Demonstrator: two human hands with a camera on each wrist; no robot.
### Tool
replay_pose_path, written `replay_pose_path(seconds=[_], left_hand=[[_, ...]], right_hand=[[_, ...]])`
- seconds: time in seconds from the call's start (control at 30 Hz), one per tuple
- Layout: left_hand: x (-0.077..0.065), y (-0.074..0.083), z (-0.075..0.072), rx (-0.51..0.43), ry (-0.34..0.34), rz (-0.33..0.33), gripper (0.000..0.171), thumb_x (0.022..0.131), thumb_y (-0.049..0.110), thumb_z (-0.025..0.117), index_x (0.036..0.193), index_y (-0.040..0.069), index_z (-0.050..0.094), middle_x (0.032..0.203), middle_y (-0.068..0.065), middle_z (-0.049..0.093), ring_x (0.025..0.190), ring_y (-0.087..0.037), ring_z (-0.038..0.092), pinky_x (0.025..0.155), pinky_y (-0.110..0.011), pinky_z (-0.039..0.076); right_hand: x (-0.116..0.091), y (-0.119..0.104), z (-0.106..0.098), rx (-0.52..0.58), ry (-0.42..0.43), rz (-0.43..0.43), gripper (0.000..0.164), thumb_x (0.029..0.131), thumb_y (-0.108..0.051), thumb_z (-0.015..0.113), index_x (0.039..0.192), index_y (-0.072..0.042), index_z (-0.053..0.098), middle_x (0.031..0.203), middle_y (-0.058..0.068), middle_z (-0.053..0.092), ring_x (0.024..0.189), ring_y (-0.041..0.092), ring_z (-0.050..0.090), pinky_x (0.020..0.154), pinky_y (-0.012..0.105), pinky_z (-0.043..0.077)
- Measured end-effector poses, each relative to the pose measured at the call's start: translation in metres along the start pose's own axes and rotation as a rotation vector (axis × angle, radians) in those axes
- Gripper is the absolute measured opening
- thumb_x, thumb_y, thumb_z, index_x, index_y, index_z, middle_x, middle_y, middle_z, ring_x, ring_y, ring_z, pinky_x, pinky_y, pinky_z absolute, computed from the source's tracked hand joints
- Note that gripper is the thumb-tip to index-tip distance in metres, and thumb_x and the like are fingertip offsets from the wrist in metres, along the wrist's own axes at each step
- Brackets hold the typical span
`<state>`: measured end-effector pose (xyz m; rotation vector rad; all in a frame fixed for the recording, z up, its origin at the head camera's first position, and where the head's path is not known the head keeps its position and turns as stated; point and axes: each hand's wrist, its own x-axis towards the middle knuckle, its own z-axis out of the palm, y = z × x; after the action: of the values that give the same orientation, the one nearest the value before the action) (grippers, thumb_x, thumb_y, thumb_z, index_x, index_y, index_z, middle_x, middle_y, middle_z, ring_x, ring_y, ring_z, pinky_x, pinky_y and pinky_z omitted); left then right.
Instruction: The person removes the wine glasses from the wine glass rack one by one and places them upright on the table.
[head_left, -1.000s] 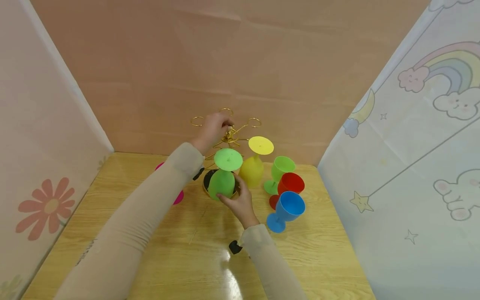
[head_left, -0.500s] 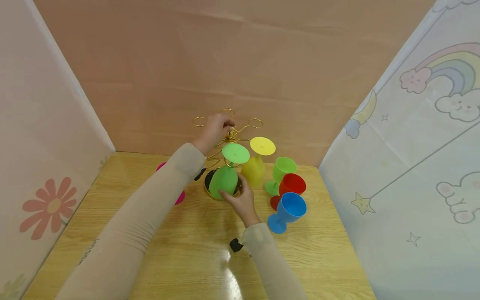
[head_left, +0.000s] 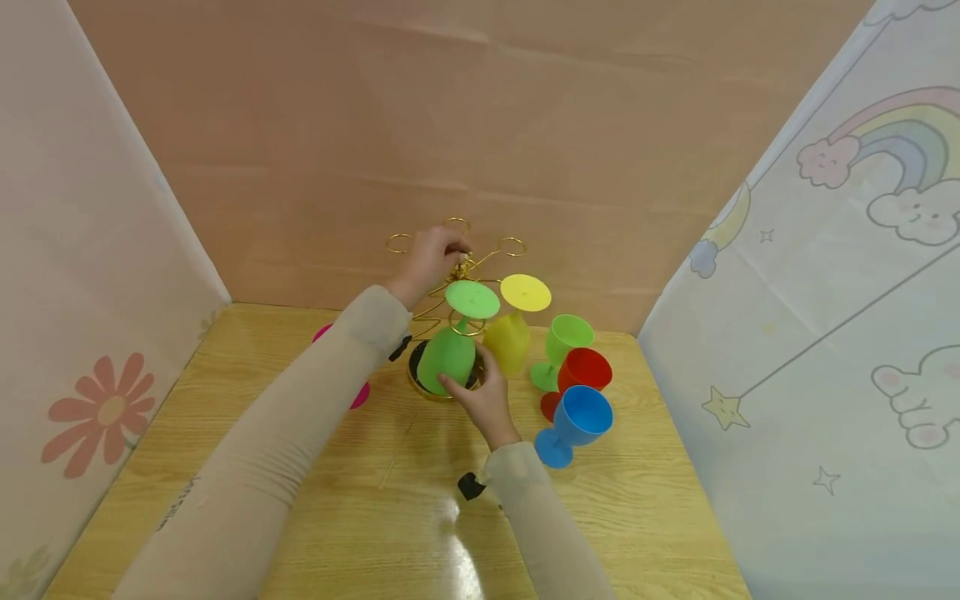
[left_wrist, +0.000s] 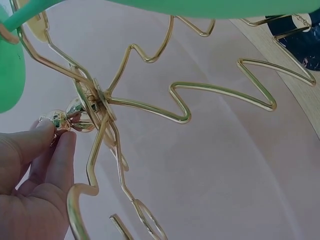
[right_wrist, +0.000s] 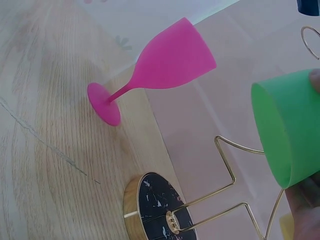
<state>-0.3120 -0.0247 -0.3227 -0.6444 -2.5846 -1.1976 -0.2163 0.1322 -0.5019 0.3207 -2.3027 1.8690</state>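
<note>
My left hand (head_left: 431, 257) pinches the gold knob (left_wrist: 62, 120) at the top of a gold wire goblet rack (left_wrist: 145, 106). With my right hand (head_left: 489, 406) I grip the bowl of a green goblet (head_left: 446, 360), which is upside down and slightly tilted. Its round foot sits above one of the rack's wire rings (head_left: 467, 333), the stem at that ring. A yellow goblet (head_left: 507, 343) hangs upside down just right of it. The bowl's opening faces down over the rack's black marbled base (right_wrist: 162, 207).
On the right of the wooden table (head_left: 360, 517) stand a light green goblet (head_left: 567, 336), a red goblet (head_left: 584, 367) and a blue goblet (head_left: 582, 414). A pink goblet (right_wrist: 170, 60) stands upright to the left, mostly behind my left sleeve in the head view.
The green goblet has shifted right and slightly up, and its foot now shows above a wire ring. My right hand moved with it. My left hand stays on the knob.
</note>
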Motion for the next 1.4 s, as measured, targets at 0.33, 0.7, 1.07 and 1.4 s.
replay_pose_path(seconds=[0.33,0.7,1.07,1.4], left_hand=[[-0.002,0.003,-0.006,-0.076,-0.027,-0.054,0.02,0.098,-0.001,0.063,0.115,-0.001,0.074,0.117,-0.016,0.071,0.11,-0.03,0.066,0.094,-0.039,0.055],[-0.001,0.003,-0.005,-0.07,-0.022,-0.059,0.02,0.097,0.0,0.064,0.114,0.0,0.075,0.119,-0.015,0.071,0.113,-0.031,0.065,0.096,-0.039,0.054],[0.001,0.001,-0.007,-0.056,-0.023,-0.07,0.019,0.096,0.0,0.066,0.113,0.0,0.075,0.117,-0.016,0.071,0.11,-0.03,0.065,0.094,-0.038,0.054],[0.004,-0.004,-0.01,-0.064,-0.022,-0.045,0.019,0.097,-0.001,0.065,0.113,-0.001,0.075,0.117,-0.017,0.071,0.11,-0.03,0.066,0.096,-0.037,0.054]], right_hand=[[0.003,-0.007,0.001,-0.012,-0.023,0.016,0.077,0.086,-0.027,0.083,0.15,-0.01,0.044,0.14,0.015,0.054,0.128,0.035,0.055,0.101,0.049,0.05],[0.008,-0.011,0.004,-0.047,-0.046,0.016,0.076,0.088,-0.026,0.081,0.151,-0.009,0.042,0.142,0.016,0.053,0.131,0.034,0.053,0.104,0.038,0.048],[0.009,-0.013,0.008,-0.074,-0.057,0.04,0.077,0.086,-0.033,0.082,0.148,-0.007,0.046,0.138,0.015,0.056,0.127,0.034,0.056,0.101,0.04,0.051],[0.012,-0.008,0.015,-0.096,-0.072,0.05,0.079,0.084,-0.033,0.084,0.149,-0.009,0.047,0.136,0.012,0.059,0.122,0.029,0.059,0.099,0.045,0.052]])
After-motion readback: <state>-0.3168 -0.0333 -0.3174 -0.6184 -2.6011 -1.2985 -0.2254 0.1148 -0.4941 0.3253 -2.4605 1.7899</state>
